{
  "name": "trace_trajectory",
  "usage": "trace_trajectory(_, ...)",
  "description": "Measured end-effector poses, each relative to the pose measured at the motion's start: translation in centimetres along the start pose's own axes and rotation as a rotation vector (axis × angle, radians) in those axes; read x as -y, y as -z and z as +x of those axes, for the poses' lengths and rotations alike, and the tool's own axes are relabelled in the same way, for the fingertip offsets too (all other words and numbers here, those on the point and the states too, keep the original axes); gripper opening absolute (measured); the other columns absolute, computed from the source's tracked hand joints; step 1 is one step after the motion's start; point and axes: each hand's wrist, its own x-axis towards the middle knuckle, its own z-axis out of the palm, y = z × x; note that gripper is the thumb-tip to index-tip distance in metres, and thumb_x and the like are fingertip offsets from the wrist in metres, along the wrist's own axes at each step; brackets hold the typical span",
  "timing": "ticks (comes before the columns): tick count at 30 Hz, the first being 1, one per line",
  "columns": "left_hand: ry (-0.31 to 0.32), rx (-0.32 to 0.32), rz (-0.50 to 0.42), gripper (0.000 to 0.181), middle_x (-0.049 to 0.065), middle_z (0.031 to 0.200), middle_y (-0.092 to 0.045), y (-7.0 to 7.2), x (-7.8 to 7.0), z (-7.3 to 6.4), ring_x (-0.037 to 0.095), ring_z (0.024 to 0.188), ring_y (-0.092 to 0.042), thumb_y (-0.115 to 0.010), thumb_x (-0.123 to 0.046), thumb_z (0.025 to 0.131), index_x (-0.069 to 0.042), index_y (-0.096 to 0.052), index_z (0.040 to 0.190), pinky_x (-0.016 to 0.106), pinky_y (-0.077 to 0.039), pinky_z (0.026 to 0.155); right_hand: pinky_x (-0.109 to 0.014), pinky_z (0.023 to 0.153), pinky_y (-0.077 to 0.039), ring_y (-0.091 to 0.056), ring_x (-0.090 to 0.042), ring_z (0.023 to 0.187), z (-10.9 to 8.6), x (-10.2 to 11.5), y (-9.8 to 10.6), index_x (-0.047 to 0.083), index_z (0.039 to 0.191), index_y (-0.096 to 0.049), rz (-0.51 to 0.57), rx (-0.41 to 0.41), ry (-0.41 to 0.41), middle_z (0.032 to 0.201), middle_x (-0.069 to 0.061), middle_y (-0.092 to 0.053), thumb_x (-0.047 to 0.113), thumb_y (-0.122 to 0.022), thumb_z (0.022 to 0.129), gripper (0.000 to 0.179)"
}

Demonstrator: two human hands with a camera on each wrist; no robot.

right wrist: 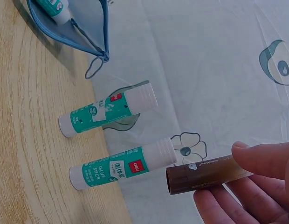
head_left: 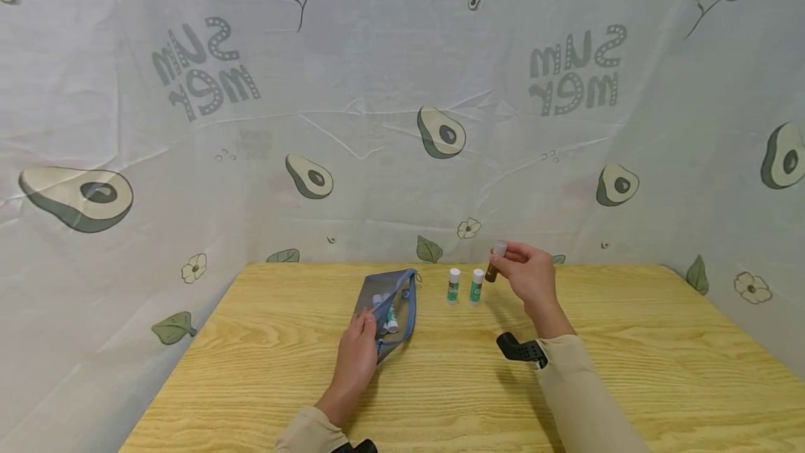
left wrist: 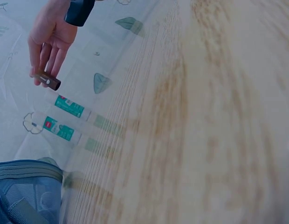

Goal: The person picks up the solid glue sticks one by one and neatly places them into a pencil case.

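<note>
My left hand [head_left: 357, 351] grips the near left edge of a blue mesh zipper pouch [head_left: 411, 313], whose mouth gapes toward the right. Inside the pouch lie white-and-green glue sticks [head_left: 392, 319], partly seen through the mesh. Between thumb and fingers, my right hand [head_left: 530, 277] pinches a brown tube [right wrist: 205, 176] with a clear, pale top, held tilted above the table. Just left of that tube, two green-and-white glue sticks [head_left: 453, 286] [right wrist: 123, 169] stand upright side by side with white caps. In the left wrist view, the left hand is out of sight.
The wood-grain table [head_left: 270, 355] reaches back to a pale curtain [head_left: 377, 215] printed with avocados, leaves and flowers. A black wrist mount [head_left: 520, 348] juts from the right sleeve over the table. A cord loop [right wrist: 94, 67] hangs from the pouch's zipper end.
</note>
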Motion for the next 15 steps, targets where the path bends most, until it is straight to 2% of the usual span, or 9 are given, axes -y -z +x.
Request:
trace_trajectory(4,0.0,-0.014,0.002,0.051,0.028,0.168,-0.037,0.26,0.25,0.07,0.05,0.162,-0.018,-0.033,-0.026,0.117,0.004,-0.052,0.154,0.068,-0.019,0.13,-0.026,0.094,-0.063,-0.067,0.001,0.096,0.13,0.23,-0.3,0.001,0.142,-0.064,0.013,0.01,-0.011,0.137,-0.02,-0.071,0.019,-0.071,0.103,0.043)
trace_trajectory(11,-0.017,-0.016,-0.022,0.051,0.029,0.167,-0.037,0.21,0.45,0.48,0.05,0.162,-0.018,-0.034,-0.026,0.117,0.006,-0.052,0.153,0.067,-0.019,0.131,-0.014,0.084,-0.059,-0.065,0.008,0.091,0.35,0.26,-0.27,0.002,0.144,-0.063,0.002,0.014,-0.005,0.139,-0.019,-0.071,0.023,-0.072,0.103,0.047)
trace_trajectory(15,-0.018,-0.005,-0.022,0.052,0.029,0.168,-0.037,0.15,0.55,0.67,0.05,0.162,-0.018,-0.034,-0.026,0.117,0.008,-0.049,0.154,0.067,-0.019,0.131,-0.012,0.082,-0.059,-0.065,0.01,0.09,0.23,0.21,-0.31,0.003,0.145,-0.063,0.024,0.007,-0.027,0.135,-0.013,-0.074,0.023,-0.073,0.102,0.048)
